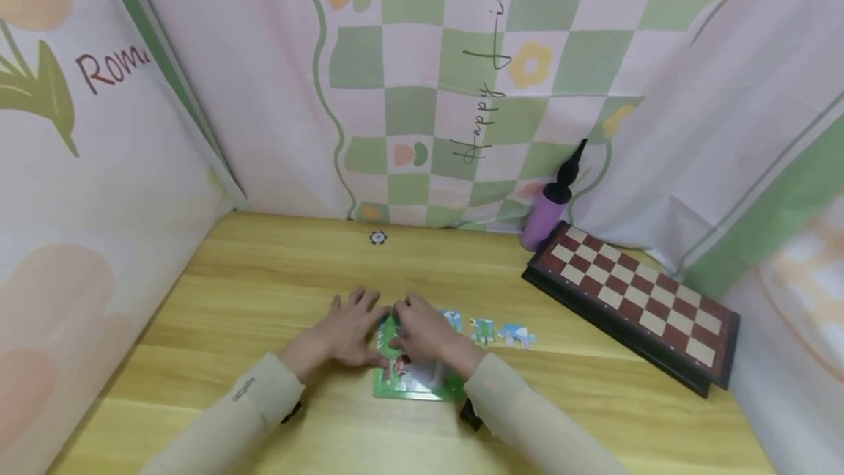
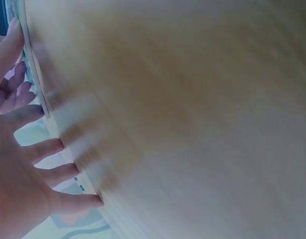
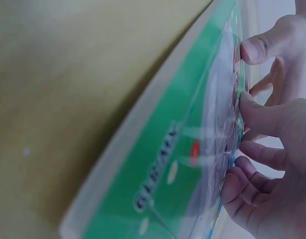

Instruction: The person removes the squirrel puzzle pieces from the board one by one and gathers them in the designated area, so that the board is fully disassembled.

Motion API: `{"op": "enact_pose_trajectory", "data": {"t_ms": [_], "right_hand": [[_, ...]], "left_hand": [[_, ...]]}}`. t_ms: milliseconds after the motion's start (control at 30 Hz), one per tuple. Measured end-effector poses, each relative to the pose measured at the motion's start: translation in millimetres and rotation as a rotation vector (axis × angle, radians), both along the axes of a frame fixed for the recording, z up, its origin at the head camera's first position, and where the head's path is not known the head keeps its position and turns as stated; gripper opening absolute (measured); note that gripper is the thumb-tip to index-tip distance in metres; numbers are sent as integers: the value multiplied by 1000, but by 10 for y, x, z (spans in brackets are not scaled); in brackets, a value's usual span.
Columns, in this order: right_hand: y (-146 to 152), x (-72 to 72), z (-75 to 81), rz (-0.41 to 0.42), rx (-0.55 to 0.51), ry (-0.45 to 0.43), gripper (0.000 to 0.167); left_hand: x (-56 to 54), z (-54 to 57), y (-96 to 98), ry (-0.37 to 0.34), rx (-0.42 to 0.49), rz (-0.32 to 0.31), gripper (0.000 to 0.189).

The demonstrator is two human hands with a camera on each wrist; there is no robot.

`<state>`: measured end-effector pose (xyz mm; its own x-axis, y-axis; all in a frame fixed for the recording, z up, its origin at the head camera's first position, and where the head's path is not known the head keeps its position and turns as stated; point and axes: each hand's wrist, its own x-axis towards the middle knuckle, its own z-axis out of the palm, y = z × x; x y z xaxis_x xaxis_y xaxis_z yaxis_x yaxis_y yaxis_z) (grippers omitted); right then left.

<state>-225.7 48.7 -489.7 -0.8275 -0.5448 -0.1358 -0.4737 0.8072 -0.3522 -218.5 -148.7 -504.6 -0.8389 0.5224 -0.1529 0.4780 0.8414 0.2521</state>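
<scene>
A green-bordered jigsaw puzzle board (image 1: 389, 392) with a cartoon picture lies flat on the wooden table. My left hand (image 1: 349, 332) is at its left edge, fingers spread, the thumb on the board. The left wrist view shows those fingertips (image 2: 68, 170) along the board's side and the table beyond it. My right hand (image 1: 425, 332) is over the upper part of the board, its bent fingertips (image 3: 231, 186) touching the picture surface. I cannot tell whether a piece is under them. Loose puzzle pieces (image 1: 483, 330) lie just right of the board, including a blue-and-white piece (image 1: 516, 334).
A folding chessboard case (image 1: 633, 306) lies angled at the right of the table. Behind it a purple hand pump (image 1: 544, 220) with a black nozzle leans by the curtain (image 1: 415, 108). A small black-and-white round disc (image 1: 378, 238) lies near the table's back edge.
</scene>
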Motion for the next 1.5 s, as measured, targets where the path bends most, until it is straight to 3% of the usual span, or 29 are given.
{"op": "enact_pose_trajectory", "data": {"t_ms": [233,467,767,1200,1500], "right_hand": [[4,-32,-13,5,-59,-35,49],[-1,-43,-23,2,-43,-40,48],[-20,-79,20,-18,-54,-92,47],[10,-91,-10,-15,-99,-116,49],[34,-123,-1,18,-176,-162,37]], "left_hand": [[-18,-6,12,-3,-10,2,100],[-17,8,31,-21,-5,10,99],[-10,-41,54,3,23,41,73],[-4,-13,118,14,6,63,73],[-37,6,123,13,-19,80,74]]}}
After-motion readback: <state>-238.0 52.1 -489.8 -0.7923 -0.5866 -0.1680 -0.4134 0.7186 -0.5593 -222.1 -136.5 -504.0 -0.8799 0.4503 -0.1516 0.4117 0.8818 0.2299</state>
